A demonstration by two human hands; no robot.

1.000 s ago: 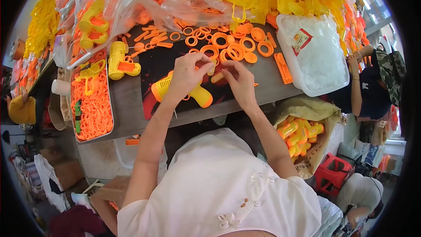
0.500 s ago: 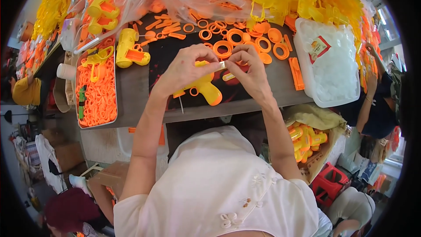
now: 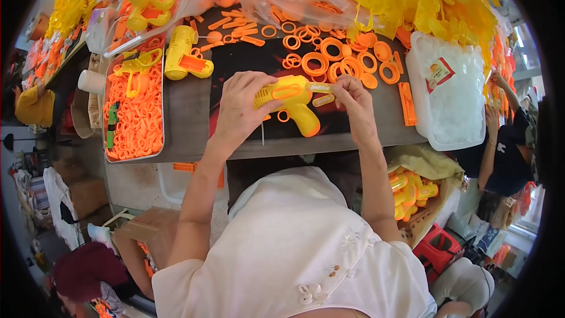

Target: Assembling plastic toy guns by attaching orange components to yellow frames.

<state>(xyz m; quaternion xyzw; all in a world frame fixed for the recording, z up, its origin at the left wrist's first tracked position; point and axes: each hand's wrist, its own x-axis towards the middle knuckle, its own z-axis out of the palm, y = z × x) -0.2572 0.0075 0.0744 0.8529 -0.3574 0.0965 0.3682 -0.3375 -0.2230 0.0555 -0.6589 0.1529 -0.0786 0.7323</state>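
My left hand (image 3: 240, 109) is wrapped around the rear of a yellow toy gun (image 3: 305, 119) with orange trim, holding it above the dark mat (image 3: 235, 59). Between the thumb and fingertips of my right hand (image 3: 356, 103) is the end of a narrow pale label strip (image 3: 319, 88), which reaches to the front of the gun's barrel. Whether its far end is stuck down I cannot tell. Just below lies a second small yellow label (image 3: 323, 100). A thin metal rod (image 3: 262, 134) shows beside my left hand.
Orange rings and caps (image 3: 316, 63) cover the table's far side. A metal tray (image 3: 163, 135) of small orange parts and another yellow toy gun (image 3: 180, 53) are at left. At right stands a white tub (image 3: 438, 141); a sack (image 3: 426, 159) of yellow guns is below. Co-workers are at both sides.
My hands have moved apart. The left one has gone from handling the small label to holding the toy gun, while the right has carried the label to the gun's barrel.
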